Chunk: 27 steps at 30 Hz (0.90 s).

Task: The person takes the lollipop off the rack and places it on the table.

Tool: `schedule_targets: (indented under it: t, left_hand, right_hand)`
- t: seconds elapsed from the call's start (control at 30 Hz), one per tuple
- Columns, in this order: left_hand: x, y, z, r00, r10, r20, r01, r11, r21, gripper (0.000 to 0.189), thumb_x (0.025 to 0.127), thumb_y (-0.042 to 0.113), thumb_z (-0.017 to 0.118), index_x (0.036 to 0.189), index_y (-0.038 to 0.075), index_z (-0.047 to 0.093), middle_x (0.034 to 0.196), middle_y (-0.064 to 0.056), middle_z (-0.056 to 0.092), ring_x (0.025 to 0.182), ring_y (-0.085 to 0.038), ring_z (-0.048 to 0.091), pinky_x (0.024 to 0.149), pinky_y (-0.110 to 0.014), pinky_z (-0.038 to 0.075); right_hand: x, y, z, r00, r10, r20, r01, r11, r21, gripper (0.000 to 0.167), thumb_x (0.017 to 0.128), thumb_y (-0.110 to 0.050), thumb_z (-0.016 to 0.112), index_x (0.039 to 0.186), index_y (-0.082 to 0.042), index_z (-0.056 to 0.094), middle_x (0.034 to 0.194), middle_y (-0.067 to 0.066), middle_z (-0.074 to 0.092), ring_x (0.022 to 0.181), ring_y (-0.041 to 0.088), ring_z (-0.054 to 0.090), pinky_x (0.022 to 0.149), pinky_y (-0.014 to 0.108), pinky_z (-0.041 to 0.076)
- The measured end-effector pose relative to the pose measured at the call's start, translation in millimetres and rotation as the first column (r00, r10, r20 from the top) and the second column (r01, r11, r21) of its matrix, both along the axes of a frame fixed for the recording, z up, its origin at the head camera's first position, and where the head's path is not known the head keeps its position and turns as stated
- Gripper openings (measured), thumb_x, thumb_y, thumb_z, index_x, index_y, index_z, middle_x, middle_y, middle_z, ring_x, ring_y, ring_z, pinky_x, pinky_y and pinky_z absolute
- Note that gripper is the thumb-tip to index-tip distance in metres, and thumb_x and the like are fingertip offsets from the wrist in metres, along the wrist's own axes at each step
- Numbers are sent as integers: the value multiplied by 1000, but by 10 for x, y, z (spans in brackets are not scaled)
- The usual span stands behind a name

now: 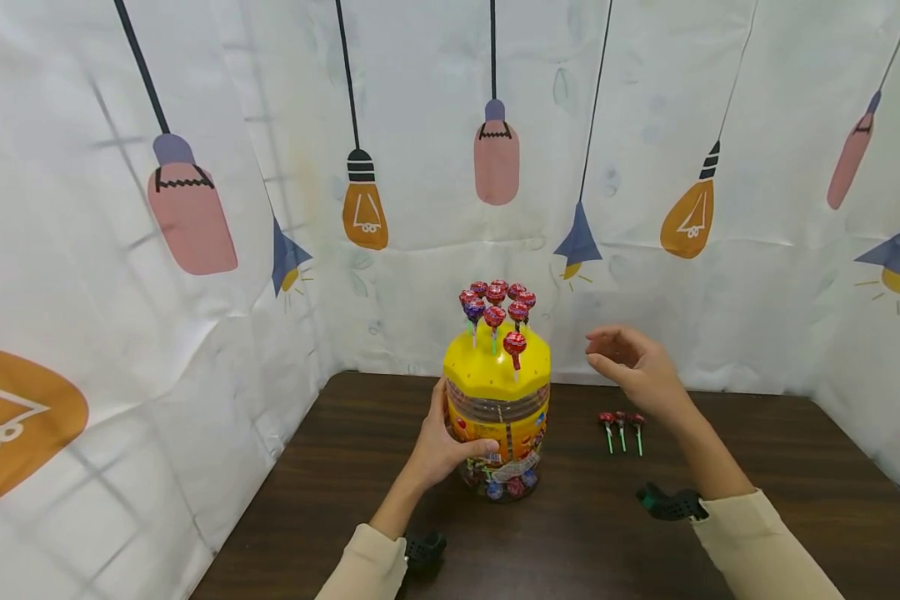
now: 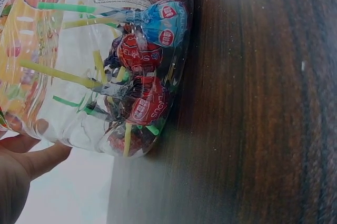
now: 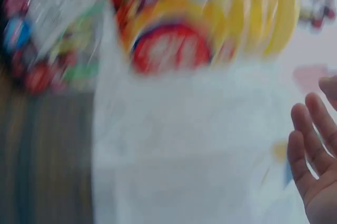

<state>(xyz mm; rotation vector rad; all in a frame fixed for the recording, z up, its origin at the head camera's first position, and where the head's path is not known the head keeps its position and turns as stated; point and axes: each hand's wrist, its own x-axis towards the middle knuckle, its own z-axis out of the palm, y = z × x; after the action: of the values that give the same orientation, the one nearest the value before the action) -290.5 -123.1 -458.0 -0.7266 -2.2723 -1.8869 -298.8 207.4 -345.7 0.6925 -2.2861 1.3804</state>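
Observation:
A clear plastic jar (image 1: 506, 433) with a yellow lid (image 1: 480, 371) stands upright on the table. Several lollipops (image 1: 495, 317), mostly red-wrapped and one purple, stick up from the lid by their sticks. My left hand (image 1: 442, 446) grips the jar's left side, thumb across the front. Through the clear base, the left wrist view shows more lollipops (image 2: 150, 103) lying inside. Right of the jar, my right hand (image 1: 641, 371) is in the air with loosely bent fingers and nothing in it; the right wrist view shows its fingers (image 3: 310, 140) apart from the jar.
Three red lollipops (image 1: 622, 429) with green sticks lie on the dark wooden table (image 1: 570, 542), below the right hand. A white cloth backdrop (image 1: 435, 275) printed with hanging lamps rises behind and beside the table. Each wrist wears a dark band (image 1: 671, 503).

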Motion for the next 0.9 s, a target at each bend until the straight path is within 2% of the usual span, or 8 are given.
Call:
schedule_targets:
  t: [0.17, 0.27, 0.4, 0.47, 0.67, 0.9]
  left_hand:
    - [-2, 2, 1, 1000, 5, -1, -5, 1000, 0, 105, 83, 33, 87, 157, 45, 13, 148, 5, 48, 128, -18, 57, 111, -43, 49]
    - [-6, 3, -2, 1000, 6, -3, -6, 1000, 0, 106, 82, 33, 87, 157, 45, 14, 148, 4, 48, 127, -18, 57, 112, -43, 49]
    - [-8, -1, -6, 1000, 12, 0, -12, 1000, -3, 105, 83, 34, 87, 157, 45, 14, 148, 4, 48, 127, -18, 57, 112, -45, 48]
    - [-7, -2, -6, 1000, 17, 4, -17, 1000, -7, 104, 83, 34, 87, 157, 45, 14, 148, 4, 48, 128, -18, 56, 113, -46, 48]
    - [-4, -5, -4, 1000, 17, 10, -17, 1000, -9, 104, 83, 36, 86, 157, 45, 14, 147, 3, 48, 127, -19, 57, 112, -45, 48]
    - [3, -4, 2, 1000, 12, 10, -12, 1000, -3, 104, 83, 35, 87, 157, 44, 14, 147, 3, 49, 127, -19, 57, 112, -45, 49]
  right_hand:
    - [164, -362, 212, 985, 120, -120, -132, 987, -92, 29, 93, 2, 70, 121, -4, 67, 103, 14, 71, 92, 5, 68, 83, 18, 57]
    - [219, -526, 254, 972, 176, -158, -198, 971, -138, 33, 92, 7, 69, 124, -2, 65, 104, 16, 70, 94, 9, 69, 87, 19, 58]
    - [255, -696, 278, 958, 214, -188, -245, 957, -157, 38, 91, 10, 69, 127, 0, 63, 106, 21, 69, 95, 12, 70, 87, 21, 59]
    - [269, -763, 286, 954, 227, -194, -258, 954, -154, 40, 90, 10, 69, 129, 1, 61, 109, 21, 68, 95, 12, 70, 87, 22, 59]
    - [314, -895, 279, 962, 222, -159, -244, 961, -133, 44, 91, 6, 71, 132, -4, 60, 120, 16, 67, 97, 13, 70, 87, 23, 59]
    - [325, -954, 259, 964, 215, -157, -236, 963, -128, 44, 92, 5, 70, 133, -3, 59, 118, 15, 67, 90, 15, 70, 83, 24, 59]
